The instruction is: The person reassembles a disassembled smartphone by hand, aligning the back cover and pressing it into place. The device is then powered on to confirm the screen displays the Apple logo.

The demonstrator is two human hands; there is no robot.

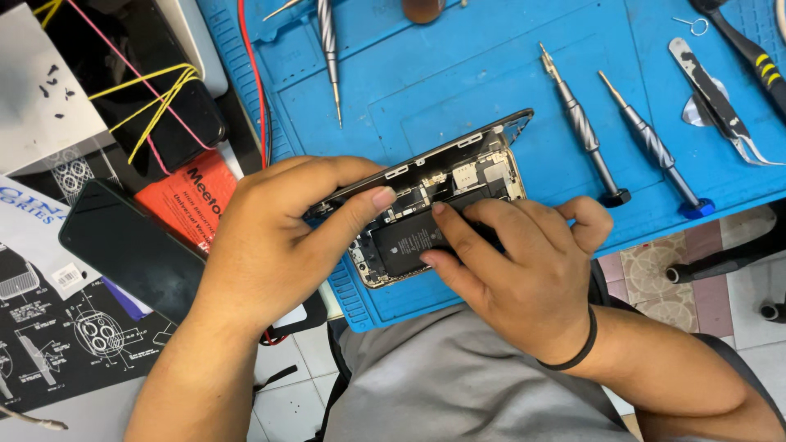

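Near front edge of blue repair mat [458, 74], head view: opened smartphone [434, 217] lying flat, back half down, insides exposed — dark battery [405, 241], small boards and connectors. Screen panel [426, 160] hinged up along far side, tilted open like a book cover.

Left hand [278, 237] curled around raised screen panel, thumb pressed along its inner edge, fingers behind; closed on it, propping it open. Right hand [524, 262] half-closed, index and middle fingertips pressing down on battery area, nothing gripped; black band on wrist.

Handling, as judged: light, thin, rigid frame, but fragile — glass panel likely tethered by thin flex cables, so best held by metal edges only, opened no wider than now, no pulling. Battery soft-cased, not to be bent or pierced.

Farther on mat: three precision screwdrivers [585, 131], tweezers [725, 106] toward right corner. Off mat's left edge on worktop: dark phone [131, 245], rubber-banded black device [135, 90], printed papers.
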